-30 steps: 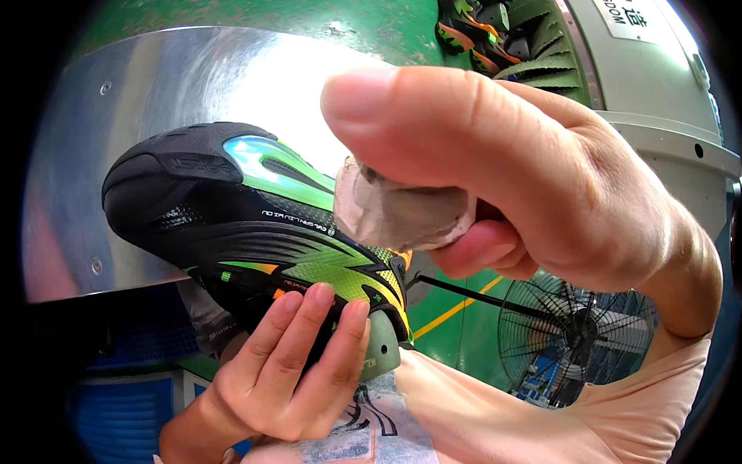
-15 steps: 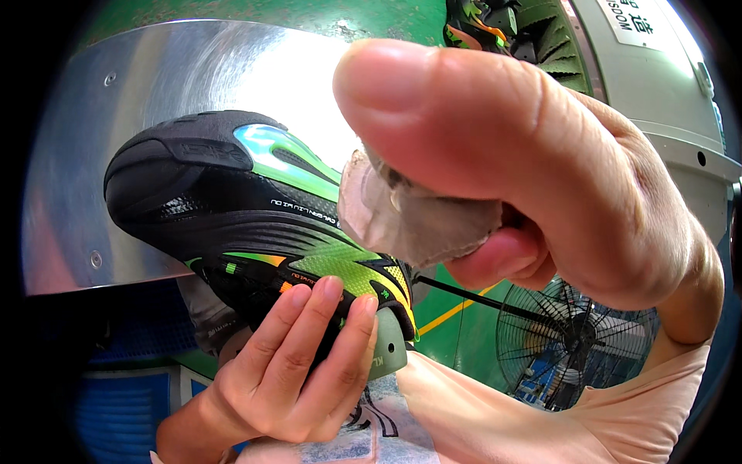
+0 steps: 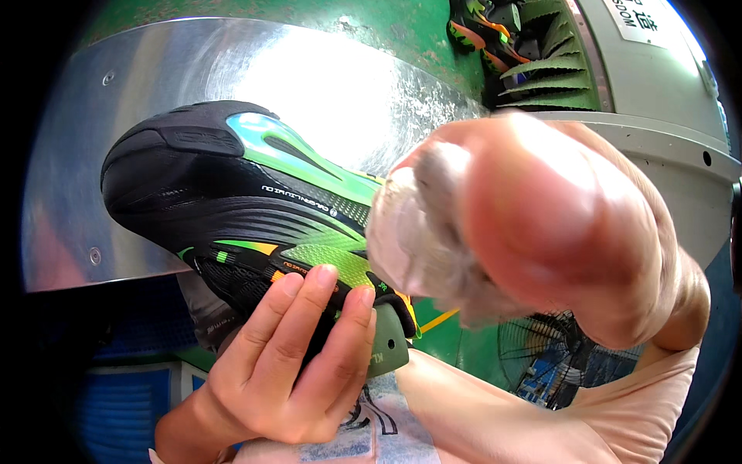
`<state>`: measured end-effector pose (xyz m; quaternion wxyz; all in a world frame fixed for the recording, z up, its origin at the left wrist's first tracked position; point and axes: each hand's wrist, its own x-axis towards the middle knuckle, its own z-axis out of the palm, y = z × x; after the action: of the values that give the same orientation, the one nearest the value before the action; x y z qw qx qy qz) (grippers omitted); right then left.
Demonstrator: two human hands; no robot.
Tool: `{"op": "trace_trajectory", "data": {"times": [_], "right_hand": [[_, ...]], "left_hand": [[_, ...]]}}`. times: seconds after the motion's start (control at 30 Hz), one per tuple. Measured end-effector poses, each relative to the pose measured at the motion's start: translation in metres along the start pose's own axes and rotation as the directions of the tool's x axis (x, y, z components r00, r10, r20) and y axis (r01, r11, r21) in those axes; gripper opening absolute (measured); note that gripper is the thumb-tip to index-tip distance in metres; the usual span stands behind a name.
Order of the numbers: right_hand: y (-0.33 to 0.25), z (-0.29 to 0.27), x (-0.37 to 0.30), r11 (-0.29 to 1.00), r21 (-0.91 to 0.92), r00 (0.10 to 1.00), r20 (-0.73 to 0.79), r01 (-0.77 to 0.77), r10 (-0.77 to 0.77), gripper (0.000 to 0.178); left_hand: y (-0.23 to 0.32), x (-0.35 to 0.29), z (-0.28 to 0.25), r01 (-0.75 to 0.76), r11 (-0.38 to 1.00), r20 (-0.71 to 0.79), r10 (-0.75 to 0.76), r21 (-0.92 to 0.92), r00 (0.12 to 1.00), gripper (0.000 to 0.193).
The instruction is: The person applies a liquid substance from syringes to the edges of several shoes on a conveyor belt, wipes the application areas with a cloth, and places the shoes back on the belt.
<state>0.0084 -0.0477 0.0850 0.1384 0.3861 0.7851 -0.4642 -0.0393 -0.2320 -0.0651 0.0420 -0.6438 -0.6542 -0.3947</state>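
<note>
A black sneaker [image 3: 224, 189] with green, yellow and orange parts lies on its side, its dark sole turned upward and its toe to the left. A grey-green shoe last [image 3: 392, 346] sticks out of its collar. My left hand [image 3: 290, 363] grips the shoe by the upper near the collar, fingers bent over it. Close to the camera, my right hand [image 3: 572, 224] pinches a crumpled, whitish, half-clear lump [image 3: 410, 232] with dark smudges; its material is unclear. That lump overlaps the shoe's heel end in the picture; whether they touch, I cannot tell.
Under the shoe is a shiny metal tabletop [image 3: 69, 193] with screws near its left edge. Beyond it, more sneakers [image 3: 487, 35] sit by green flaps [image 3: 553, 73] of a pale machine [image 3: 657, 77]. A black fan [image 3: 541, 348] stands at lower right, a blue crate [image 3: 124, 417] at lower left.
My right hand has moved right and downward with the lump, its thumb now pointing toward the camera. The shoe has shifted very slightly, my left hand still on it.
</note>
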Motion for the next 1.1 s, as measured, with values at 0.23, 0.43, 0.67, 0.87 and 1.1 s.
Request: {"op": "trace_trajectory", "data": {"times": [0.23,0.43,0.67,0.87,1.1], "right_hand": [[0.046,-0.031,-0.012,0.929,0.35,0.959,0.282,-0.122,0.02,0.098],[0.122,-0.044,-0.024,0.817,0.576,0.894,0.368,-0.003,-0.256,0.1],[0.189,-0.035,-0.012,0.561,0.827,0.876,0.294,-0.032,-0.384,0.108],[0.221,-0.022,0.004,0.279,0.958,0.809,0.218,-0.071,-0.546,0.108],[0.233,-0.01,0.015,0.14,0.987,0.813,0.145,-0.08,-0.563,0.1]], "left_hand": [[0.003,0.015,-0.003,-0.043,0.986,0.032,0.038,0.164,0.999,0.014],[0.013,0.033,-0.011,0.012,0.99,0.155,-0.033,0.14,0.987,0.019],[0.015,0.051,-0.01,0.039,0.973,0.22,-0.09,0.226,0.971,0.017],[0.011,0.08,-0.014,0.061,0.956,0.29,-0.148,0.288,0.946,0.017],[-0.018,0.128,-0.01,-0.001,0.979,0.428,-0.088,0.204,0.899,0.038]]}}
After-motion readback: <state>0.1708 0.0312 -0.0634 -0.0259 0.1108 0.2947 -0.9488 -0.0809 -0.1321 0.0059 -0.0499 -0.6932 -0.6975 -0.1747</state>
